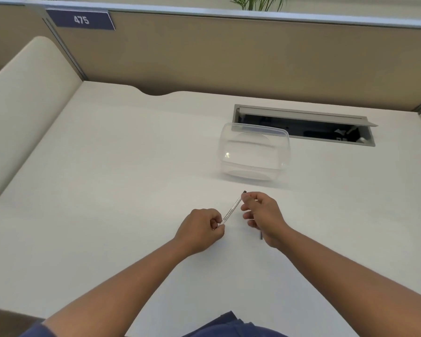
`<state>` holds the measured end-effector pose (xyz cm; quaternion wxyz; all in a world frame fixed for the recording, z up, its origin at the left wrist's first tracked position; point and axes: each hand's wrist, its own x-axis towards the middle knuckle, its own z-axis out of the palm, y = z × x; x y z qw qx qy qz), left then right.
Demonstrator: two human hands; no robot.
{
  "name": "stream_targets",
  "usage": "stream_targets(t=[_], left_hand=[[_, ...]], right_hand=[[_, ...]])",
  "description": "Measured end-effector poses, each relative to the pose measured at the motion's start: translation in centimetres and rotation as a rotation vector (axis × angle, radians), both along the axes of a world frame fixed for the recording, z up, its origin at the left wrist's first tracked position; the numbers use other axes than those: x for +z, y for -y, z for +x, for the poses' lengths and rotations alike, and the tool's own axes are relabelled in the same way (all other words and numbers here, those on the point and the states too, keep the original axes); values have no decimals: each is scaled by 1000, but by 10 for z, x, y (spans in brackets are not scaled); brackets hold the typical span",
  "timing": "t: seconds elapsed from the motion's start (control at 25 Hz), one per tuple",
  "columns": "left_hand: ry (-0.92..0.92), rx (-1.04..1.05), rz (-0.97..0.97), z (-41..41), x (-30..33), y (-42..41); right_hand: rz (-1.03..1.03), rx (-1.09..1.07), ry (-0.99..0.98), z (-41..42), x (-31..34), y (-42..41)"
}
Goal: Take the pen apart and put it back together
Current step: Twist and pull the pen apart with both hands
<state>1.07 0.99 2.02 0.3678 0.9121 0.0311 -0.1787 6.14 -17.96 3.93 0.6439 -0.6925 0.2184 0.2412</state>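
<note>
A slim white pen (232,210) with dark print on its barrel is held tilted just above the white desk (107,190), its dark end pointing up and to the right. My left hand (201,229) pinches the lower end with curled fingers. My right hand (263,216) pinches the upper end near the dark tip. A small dark piece (261,235) pokes out below my right hand; I cannot tell whether the hand holds it or it lies on the desk.
A clear plastic container (254,152) lies on the desk beyond my hands. Behind it is an open cable tray (304,125) set into the desktop. Tan partition walls (229,57) close off the back and left.
</note>
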Motion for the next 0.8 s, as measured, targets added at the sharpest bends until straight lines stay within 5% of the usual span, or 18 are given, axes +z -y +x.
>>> stream_targets(t=[0.32,0.8], left_hand=[[125,-152,129,1,38,-6],[255,-409,50,24,84,36]], right_hand=[[63,-30,61,-14,34,18],[153,72,131,-45,63,34]])
